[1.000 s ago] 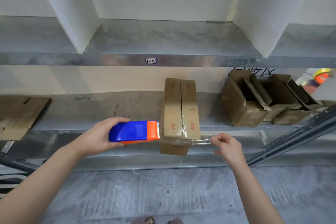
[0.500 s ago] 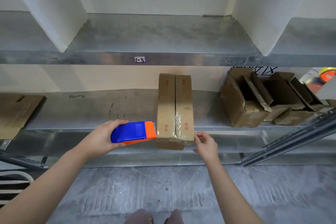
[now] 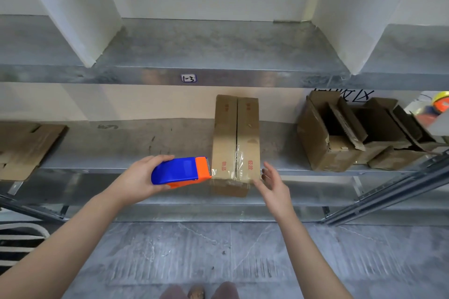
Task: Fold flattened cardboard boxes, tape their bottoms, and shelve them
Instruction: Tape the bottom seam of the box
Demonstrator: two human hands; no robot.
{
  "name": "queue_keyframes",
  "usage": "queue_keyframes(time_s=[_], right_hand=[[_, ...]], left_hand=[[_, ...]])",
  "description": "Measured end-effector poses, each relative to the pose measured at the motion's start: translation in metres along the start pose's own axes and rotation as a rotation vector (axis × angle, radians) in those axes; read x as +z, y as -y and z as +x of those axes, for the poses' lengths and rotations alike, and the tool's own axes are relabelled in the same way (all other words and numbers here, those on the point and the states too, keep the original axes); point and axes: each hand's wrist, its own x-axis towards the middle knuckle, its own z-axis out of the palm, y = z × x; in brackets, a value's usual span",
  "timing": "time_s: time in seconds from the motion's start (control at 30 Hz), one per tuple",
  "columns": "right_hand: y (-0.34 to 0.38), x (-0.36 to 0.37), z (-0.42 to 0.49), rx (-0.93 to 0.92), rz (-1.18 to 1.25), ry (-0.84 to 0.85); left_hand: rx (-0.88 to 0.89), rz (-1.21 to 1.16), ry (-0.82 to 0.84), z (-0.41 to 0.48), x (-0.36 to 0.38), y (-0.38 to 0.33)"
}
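The cardboard box [image 3: 235,143] lies on the metal shelf [image 3: 126,150], its near end overhanging the edge — clear tape [image 3: 237,165] crosses the seam there. The left hand [image 3: 138,177] grips a blue-orange tape dispenser [image 3: 181,172] against the box's left side; the right hand [image 3: 274,184] hovers spread, just beside the taped corner.

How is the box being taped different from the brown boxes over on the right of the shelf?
The middle box is closed, flaps meeting, with clear tape across its near end; the right-hand boxes gape open, flaps up. The middle box looks crisp, and the right-hand boxes look dented and torn. All are brown cardboard on the same metal shelf.
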Motion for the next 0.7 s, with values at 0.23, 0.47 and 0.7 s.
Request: queue_keyframes(time_s=[0.23,0.47,0.7], right_hand=[[0.007,0.022,0.012,-0.099,-0.07,0.024],[0.006,0.021,0.015,-0.112,-0.076,0.018],[0.006,0.023,0.023,-0.074,-0.021,0.006]], left_hand=[[-0.035,-0.034,0.002,0.0,0.0,0.004],[0.004,-0.072,0.031,-0.005,-0.014,0.015],[0.014,0.037,0.079,-0.02,-0.04,0.06]])
